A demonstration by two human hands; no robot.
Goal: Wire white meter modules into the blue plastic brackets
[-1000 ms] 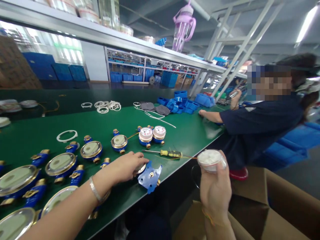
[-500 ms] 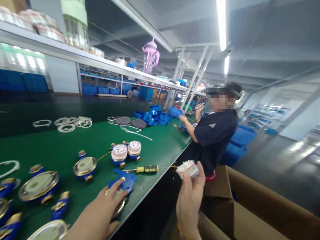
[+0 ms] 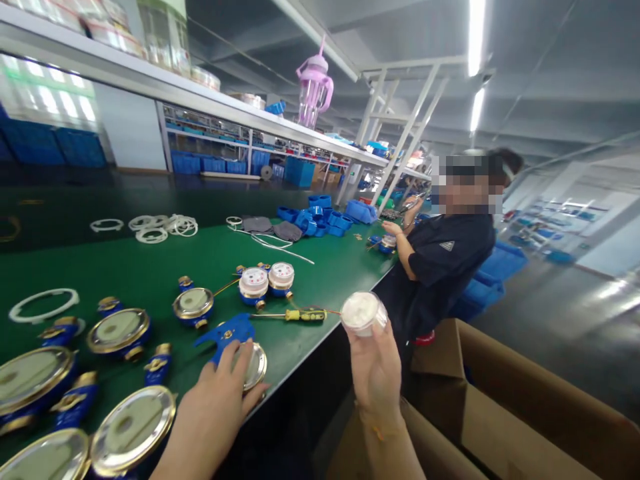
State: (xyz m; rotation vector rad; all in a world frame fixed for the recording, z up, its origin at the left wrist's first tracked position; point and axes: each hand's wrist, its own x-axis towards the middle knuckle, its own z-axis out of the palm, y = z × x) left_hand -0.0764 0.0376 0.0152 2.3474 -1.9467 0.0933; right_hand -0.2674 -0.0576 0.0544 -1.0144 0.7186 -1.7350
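Note:
My right hand [image 3: 375,373] holds up a round white meter register [image 3: 361,312] with a clear rim, off the table's front edge. A thin coloured wire shows beside it. My left hand [image 3: 220,393] is low over the table, its fingers curled over a shiny metal-rimmed disc [image 3: 257,367]. Touching that hand is a flat blue plastic piece [image 3: 233,331] with pointed arms. Just beyond lies a screwdriver [image 3: 306,315] with a yellow and black handle. Two water meters [image 3: 253,282] with white dials stand behind it.
Several blue meter bodies [image 3: 120,331] fill the left of the green table [image 3: 200,250]. White rings [image 3: 151,235] and blue plastic collars [image 3: 320,219] lie farther back. A co-worker [image 3: 445,247] sits at right, near an open cardboard box [image 3: 500,407]. A shelf [image 3: 230,100] runs overhead.
My view has shifted, and table things appear farther right and higher. The register in my right hand has turned its flat white face toward me. More of the disc under my left hand shows.

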